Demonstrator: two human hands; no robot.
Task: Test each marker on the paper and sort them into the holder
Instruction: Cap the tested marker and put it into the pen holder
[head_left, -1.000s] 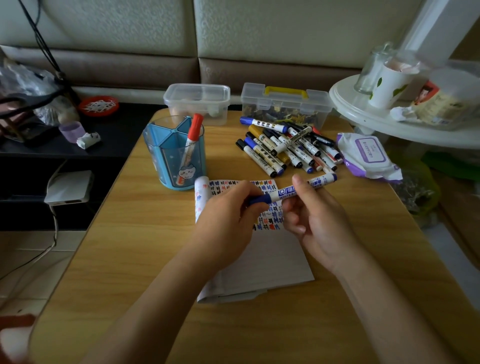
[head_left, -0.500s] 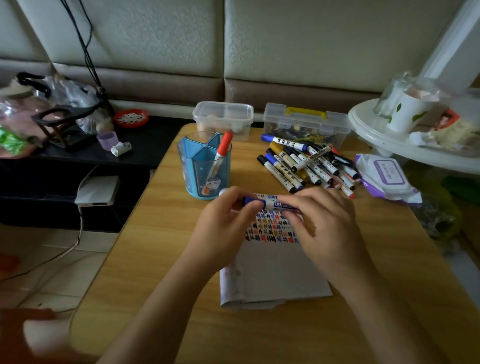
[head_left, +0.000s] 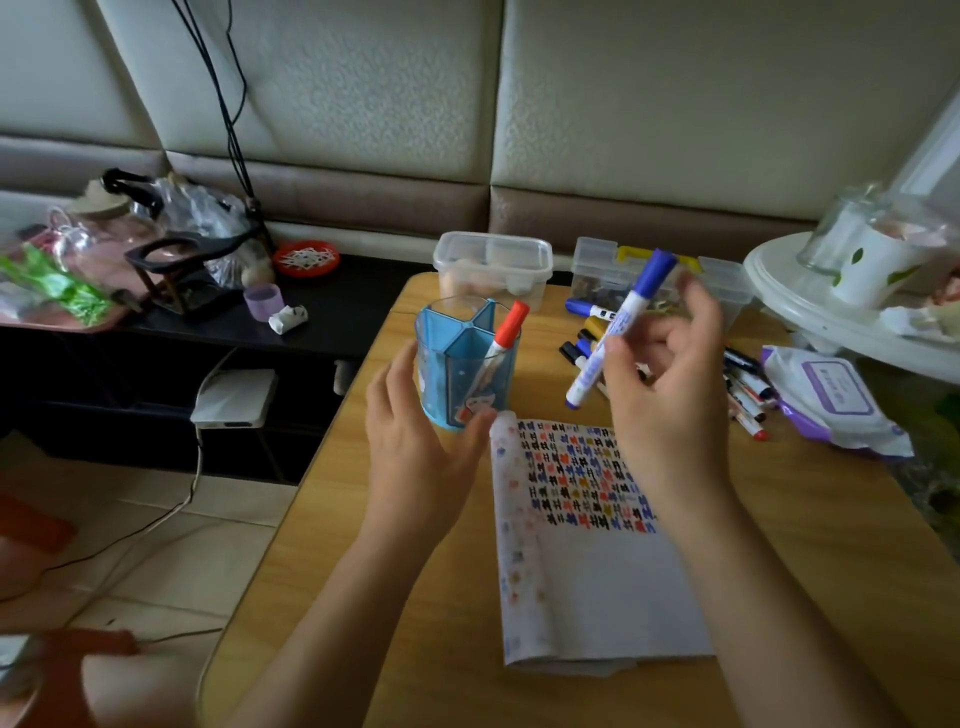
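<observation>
Seen from the head camera, a person's right hand pinched a capped blue marker above the table, while the left hand curved open beside the blue holder, which held one red marker, leaving the pile of markers beyond the scribbled paper apparently unsorted.

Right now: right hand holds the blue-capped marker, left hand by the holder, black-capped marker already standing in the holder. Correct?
No: the head view shows a red-capped marker standing in the holder, not a black-capped one. The right hand does hold the blue-capped marker; the left hand is by the holder.
</observation>
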